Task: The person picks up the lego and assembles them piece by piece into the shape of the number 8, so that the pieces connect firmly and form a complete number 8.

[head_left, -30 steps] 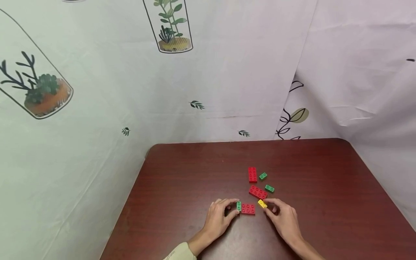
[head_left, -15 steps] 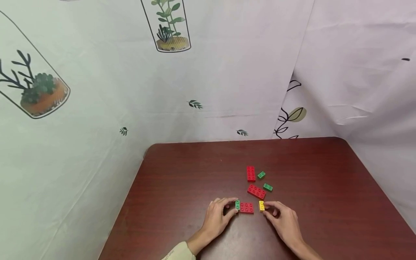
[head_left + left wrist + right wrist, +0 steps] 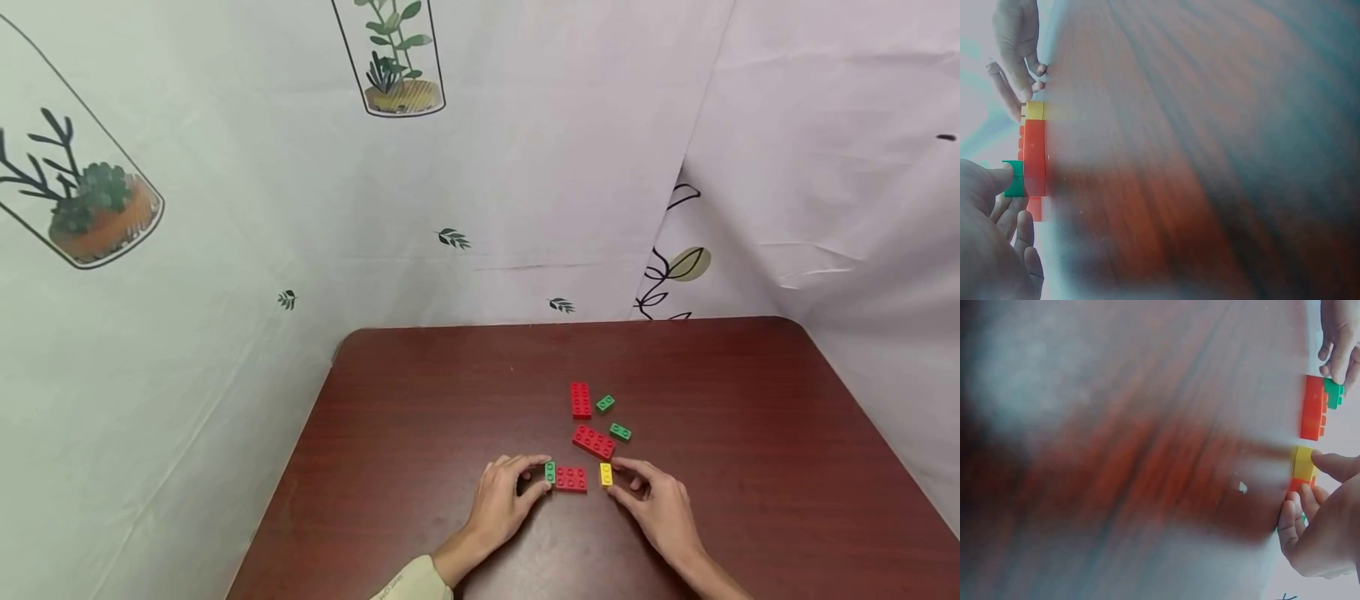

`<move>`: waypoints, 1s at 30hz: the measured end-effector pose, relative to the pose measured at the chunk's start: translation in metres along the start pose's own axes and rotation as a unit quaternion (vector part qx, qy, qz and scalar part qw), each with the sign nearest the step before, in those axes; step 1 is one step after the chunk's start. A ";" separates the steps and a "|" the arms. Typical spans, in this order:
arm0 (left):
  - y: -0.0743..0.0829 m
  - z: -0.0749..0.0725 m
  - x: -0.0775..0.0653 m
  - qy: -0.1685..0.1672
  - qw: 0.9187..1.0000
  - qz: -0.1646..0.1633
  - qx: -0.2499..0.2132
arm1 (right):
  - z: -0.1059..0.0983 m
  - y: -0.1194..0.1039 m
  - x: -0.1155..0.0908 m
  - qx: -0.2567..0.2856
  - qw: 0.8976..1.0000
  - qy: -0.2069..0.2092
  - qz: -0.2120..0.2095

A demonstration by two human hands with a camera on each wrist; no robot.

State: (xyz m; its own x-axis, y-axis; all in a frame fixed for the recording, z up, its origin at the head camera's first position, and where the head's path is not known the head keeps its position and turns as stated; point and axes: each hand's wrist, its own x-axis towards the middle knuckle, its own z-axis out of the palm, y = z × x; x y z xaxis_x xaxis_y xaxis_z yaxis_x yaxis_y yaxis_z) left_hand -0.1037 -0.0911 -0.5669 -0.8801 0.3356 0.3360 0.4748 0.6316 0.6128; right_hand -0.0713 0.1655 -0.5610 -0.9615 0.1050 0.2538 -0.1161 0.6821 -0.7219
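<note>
My left hand pinches a small green brick between thumb and finger. The left wrist view shows that green brick sitting on top of one end of a red brick; the rest of the red brick has bare studs. To its right, a small yellow brick is pinched by my right hand, its long side facing the red brick across a narrow gap. In the right wrist view the yellow brick stands low at the tabletop, thumb on its near face.
Beyond the hands, one red brick lies slanted and another red brick lies farther back. Two small green bricks lie beside them, a nearer green brick and a farther green brick. The brown table meets patterned cloth behind.
The yellow brick has turned from slanted to straight, in line with the green brick, as my right fingers shifted around it. My left hand and the green brick hold their place.
</note>
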 end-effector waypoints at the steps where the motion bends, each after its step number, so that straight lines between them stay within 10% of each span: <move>1: 0.000 0.000 0.000 -0.001 1.000 0.000 0.000 | 0.000 0.000 0.000 0.001 1.000 -0.004 0.000; 30: 0.000 0.000 0.002 0.005 1.000 0.007 -0.002 | 0.002 0.003 0.009 -0.006 0.998 -0.067 0.017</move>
State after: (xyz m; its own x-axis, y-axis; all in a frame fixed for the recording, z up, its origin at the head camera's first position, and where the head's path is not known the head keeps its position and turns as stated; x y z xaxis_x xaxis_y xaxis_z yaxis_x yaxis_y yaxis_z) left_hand -0.1056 -0.0905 -0.5668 -0.8736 0.3366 0.3515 0.4865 0.6242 0.6113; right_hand -0.0809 0.1674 -0.5620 -0.9895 0.0316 0.1408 -0.0805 0.6888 -0.7205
